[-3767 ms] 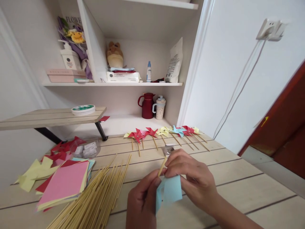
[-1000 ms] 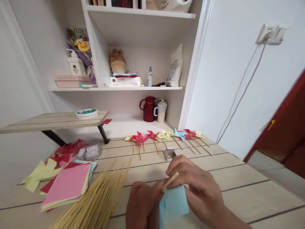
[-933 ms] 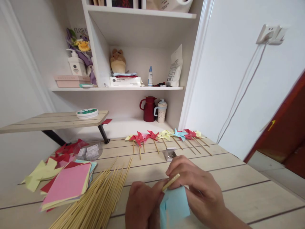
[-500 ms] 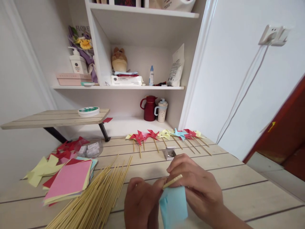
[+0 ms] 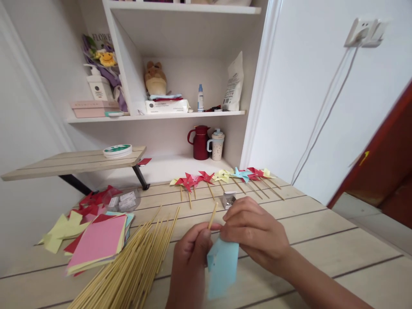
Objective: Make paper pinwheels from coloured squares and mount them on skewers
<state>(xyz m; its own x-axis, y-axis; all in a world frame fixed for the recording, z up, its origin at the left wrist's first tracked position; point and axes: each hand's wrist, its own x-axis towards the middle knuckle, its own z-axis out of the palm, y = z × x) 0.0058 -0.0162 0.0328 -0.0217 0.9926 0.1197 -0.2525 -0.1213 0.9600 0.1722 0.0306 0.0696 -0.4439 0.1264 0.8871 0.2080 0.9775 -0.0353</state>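
Now upright stick (image 5: 212, 215), blue paper (image 5: 222, 266) lower

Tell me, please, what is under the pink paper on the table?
Under the pink paper lie more sheets: yellow, red and light blue edges stick out. How many sheets the pile has is covered.

Light blue folded paper (image 5: 222, 266) against upright bamboo stick (image 5: 212, 215).

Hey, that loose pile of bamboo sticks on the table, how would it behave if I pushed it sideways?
The bamboo sticks lie loose and fanned out, so they would probably scatter, not move as one. They look thin and round, so some may roll across the table. Each seems stiff and very light: the left hand holds one stick by its fingers.
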